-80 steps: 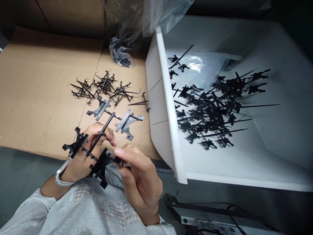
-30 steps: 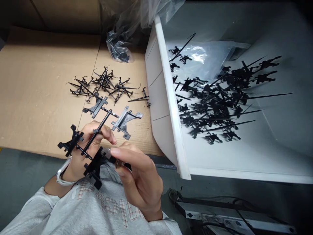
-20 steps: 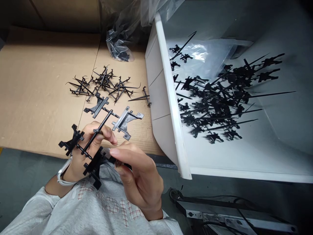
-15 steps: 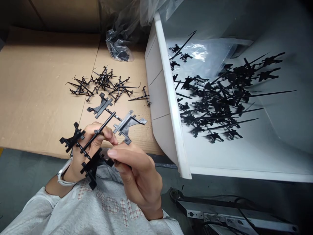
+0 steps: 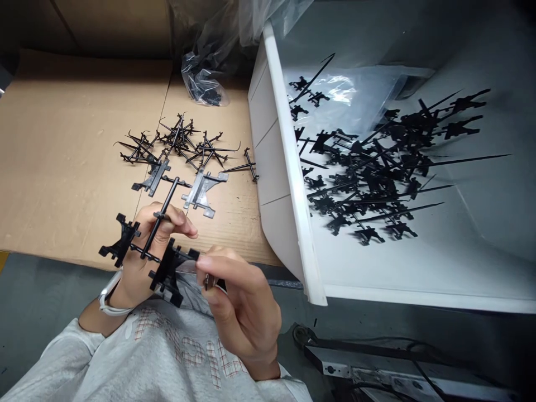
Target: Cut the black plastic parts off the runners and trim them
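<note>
My left hand (image 5: 148,254) is closed round the central rod of a black plastic sprue (image 5: 164,211), a frame with several flat bracket-shaped parts on its arms. My right hand (image 5: 238,310) is closed on a small metal tool (image 5: 209,279), whose tip sits against the near black part (image 5: 171,271) of the sprue. Both hands hover just in front of a sheet of brown cardboard (image 5: 62,151). Most of the tool is hidden by my fingers.
A heap of stripped black runners (image 5: 180,146) lies on the cardboard. To the right a white bin (image 5: 288,184) holds several more black sprues (image 5: 372,167) and a clear bag. Another clear bag (image 5: 205,84) with black parts lies at the back. A metal rail (image 5: 377,368) runs below.
My left hand has turned the sprue, so its far parts swung left and away. My right hand with the tool stayed close against the near part.
</note>
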Available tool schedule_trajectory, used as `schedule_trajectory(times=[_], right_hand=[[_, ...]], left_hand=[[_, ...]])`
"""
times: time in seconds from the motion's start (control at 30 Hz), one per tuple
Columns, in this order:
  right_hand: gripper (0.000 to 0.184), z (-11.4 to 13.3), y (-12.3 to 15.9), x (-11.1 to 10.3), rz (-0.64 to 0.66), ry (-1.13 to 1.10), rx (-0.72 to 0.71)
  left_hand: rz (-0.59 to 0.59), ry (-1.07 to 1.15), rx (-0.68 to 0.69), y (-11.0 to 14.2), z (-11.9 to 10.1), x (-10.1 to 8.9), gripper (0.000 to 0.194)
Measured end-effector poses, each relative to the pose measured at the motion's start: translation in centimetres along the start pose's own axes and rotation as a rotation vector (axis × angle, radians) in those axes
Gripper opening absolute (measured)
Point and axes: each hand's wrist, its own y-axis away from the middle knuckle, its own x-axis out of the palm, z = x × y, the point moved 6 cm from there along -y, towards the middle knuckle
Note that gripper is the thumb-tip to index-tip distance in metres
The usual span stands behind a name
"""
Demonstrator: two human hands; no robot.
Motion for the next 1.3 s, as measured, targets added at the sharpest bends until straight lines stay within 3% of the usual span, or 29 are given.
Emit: schedule_trajectory(times=[0.3,0.53,0.77,1.0,1.3], right_hand=[[0.044,0.0,0.3,0.7,0.110,0.015,0.036],[0.039,-0.1,0.4,0.8,0.043,0.011,0.012],[0.038,-0.2,0.3,0.8,0.051,0.002,0.007],[0.034,-0.3,0.5,-0.5,-0.117,0.034,0.038],[0.038,0.0,-0.3,0.1,-0.013,0.041,0.008]], left_hand=[[-0.070,-0.026,0.034,-0.7,-0.4,0.7,0.011],[-0.093,-0.066,0.022,-0.7,-0.8,0.7,0.012],[-0.041,-0.067,0.039,-0.4,-0.7,0.6,0.016],[-0.007,-0.097,0.034,0.1,-0.6,0.7,0.019],[0.042,-0.022,0.026,0.2,-0.4,0.7,0.017]])
